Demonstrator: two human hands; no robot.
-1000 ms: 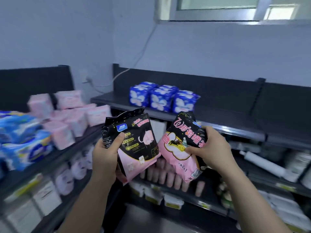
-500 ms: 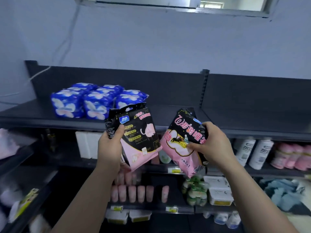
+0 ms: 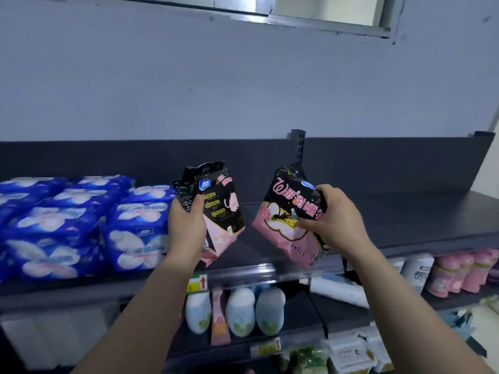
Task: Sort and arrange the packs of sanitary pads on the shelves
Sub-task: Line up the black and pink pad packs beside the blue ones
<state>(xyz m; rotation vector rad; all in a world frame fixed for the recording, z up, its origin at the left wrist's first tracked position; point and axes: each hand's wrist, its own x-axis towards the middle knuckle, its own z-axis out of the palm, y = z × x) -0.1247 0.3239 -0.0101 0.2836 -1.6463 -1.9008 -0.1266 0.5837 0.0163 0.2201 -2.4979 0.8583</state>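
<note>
Two black-and-pink packs are not yet shelved, one gripped in the left hand [image 3: 186,225], the other in the right hand [image 3: 333,220], both above the top shelf [image 3: 405,225] beside the stacked blue packs [image 3: 81,222].

Left pack [image 3: 224,209]: thin plastic film, black over pink, semi-gloss w/ soft sheen, crinkled at top seal. Right pack [image 3: 283,209]: same sort of film, a bit glossier, creased mid-face. Blue packs [image 3: 135,233]: soft plastic wrap, shiny, puffy, glare on the white print. Shelf [image 3: 405,214]: dark grey painted metal, matt, smooth; back panel [image 3: 135,157] same finish. Post [image 3: 297,149]: slotted metal, matt. Front strip [image 3: 243,273]: clear plastic, glossy, reflective. Bottles [image 3: 240,311] below: smooth white plastic, too blurred for more. Wall [image 3: 243,90]: painted, matt, few scuffs
</note>
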